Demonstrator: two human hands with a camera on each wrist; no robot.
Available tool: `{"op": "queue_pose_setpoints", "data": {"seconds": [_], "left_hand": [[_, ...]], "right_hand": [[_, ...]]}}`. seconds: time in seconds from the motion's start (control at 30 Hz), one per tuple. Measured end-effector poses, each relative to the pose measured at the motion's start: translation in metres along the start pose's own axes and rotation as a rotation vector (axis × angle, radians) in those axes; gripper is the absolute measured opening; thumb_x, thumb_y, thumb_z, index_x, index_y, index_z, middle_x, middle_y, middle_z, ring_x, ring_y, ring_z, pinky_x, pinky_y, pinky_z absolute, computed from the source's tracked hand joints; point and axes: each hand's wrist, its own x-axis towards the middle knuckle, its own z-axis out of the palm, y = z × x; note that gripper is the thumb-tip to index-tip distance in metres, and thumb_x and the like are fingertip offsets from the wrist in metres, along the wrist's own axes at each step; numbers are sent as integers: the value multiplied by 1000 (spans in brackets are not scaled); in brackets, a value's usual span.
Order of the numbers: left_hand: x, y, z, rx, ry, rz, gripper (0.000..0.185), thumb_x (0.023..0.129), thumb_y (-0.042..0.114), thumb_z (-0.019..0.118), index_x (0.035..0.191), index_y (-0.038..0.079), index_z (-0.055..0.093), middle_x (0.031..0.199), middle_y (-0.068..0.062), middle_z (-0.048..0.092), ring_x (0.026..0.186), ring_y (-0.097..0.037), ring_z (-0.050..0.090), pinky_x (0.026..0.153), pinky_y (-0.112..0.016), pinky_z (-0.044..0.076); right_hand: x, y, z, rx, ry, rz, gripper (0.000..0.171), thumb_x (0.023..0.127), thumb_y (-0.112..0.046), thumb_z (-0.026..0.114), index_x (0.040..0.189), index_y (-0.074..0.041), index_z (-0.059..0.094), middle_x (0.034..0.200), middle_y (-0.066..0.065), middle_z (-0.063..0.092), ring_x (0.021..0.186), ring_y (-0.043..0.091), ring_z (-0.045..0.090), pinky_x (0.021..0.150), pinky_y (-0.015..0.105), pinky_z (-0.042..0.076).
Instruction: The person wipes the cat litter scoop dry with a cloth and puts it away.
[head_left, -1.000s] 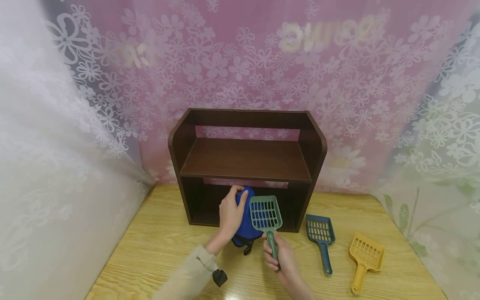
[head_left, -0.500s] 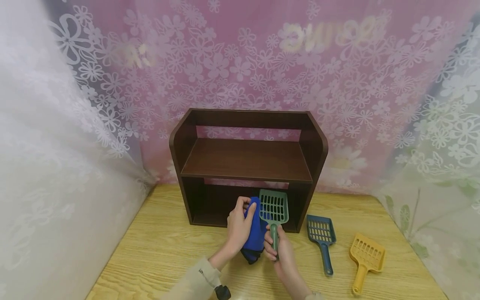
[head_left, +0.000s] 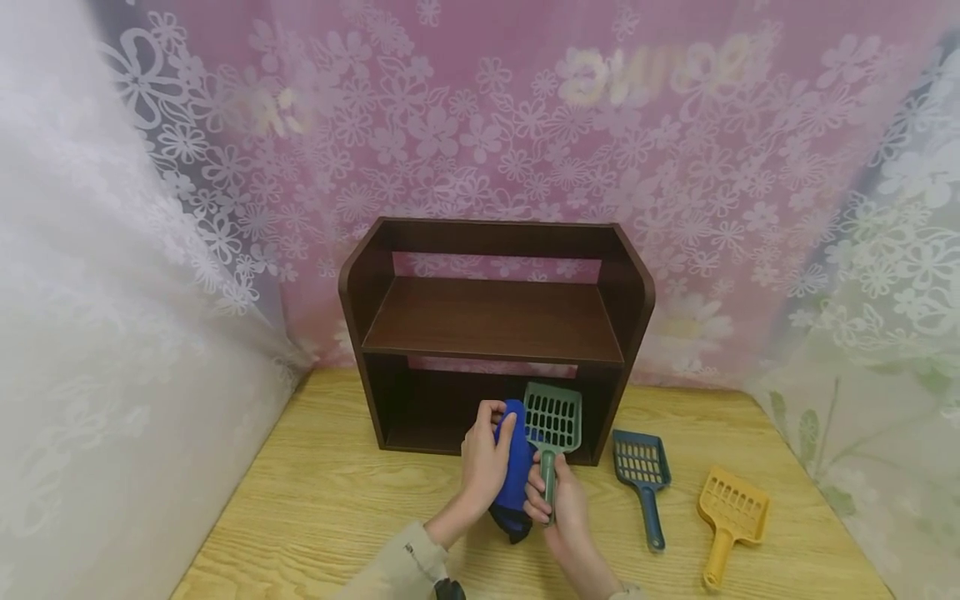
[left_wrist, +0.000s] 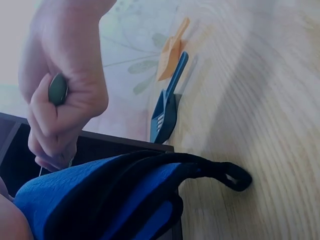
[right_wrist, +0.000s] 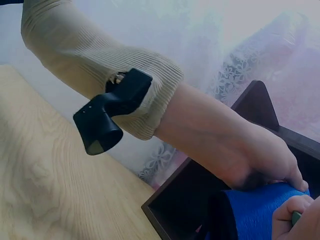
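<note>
My left hand (head_left: 483,458) pinches a folded blue cloth (head_left: 516,467) with black edging, thumb on its near side, just in front of the shelf's lower compartment. In the left wrist view the cloth (left_wrist: 80,182) ends in a small black loop (left_wrist: 240,177) that hangs out over the table. My right hand (head_left: 558,504) has its fingers curled round the handle of a green slotted litter scoop (head_left: 548,471). The scoop's head points away from me, at the right of the lower compartment's mouth. Part of the cloth lies behind the scoop and shows through its slots.
A dark brown two-tier shelf (head_left: 495,317) stands at the back of the wooden table (head_left: 322,500). Right of it lie a dark blue slotted scoop (head_left: 649,508) and a yellow one (head_left: 720,550). Patterned curtains (head_left: 480,142) close off the back and sides.
Both hands have moved a little to the right, with the blue cloth and the green scoop still held. The cloth has also come nearer to me and looks narrower.
</note>
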Motion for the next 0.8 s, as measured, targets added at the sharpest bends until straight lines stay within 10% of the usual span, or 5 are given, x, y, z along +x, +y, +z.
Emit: {"op": "queue_pose_setpoints", "data": {"seconds": [0.57, 0.8], "left_hand": [[29, -2, -16, -29, 118, -52, 20, 107, 23, 54, 119, 8, 59, 104, -11, 68, 99, -30, 66, 86, -47, 52], [39, -1, -33, -91, 60, -56, 22, 107, 21, 53, 120, 5, 59, 103, -13, 68, 98, -30, 66, 87, -47, 52]], "right_hand": [[-19, 9, 4, -102, -98, 113, 39, 112, -39, 13, 105, -12, 41, 64, -8, 34, 41, 0, 27, 40, 16, 25], [-26, 13, -5, -227, -164, 151, 40, 112, -37, 17, 99, -13, 46, 64, -9, 34, 42, -1, 28, 39, 15, 26]]}}
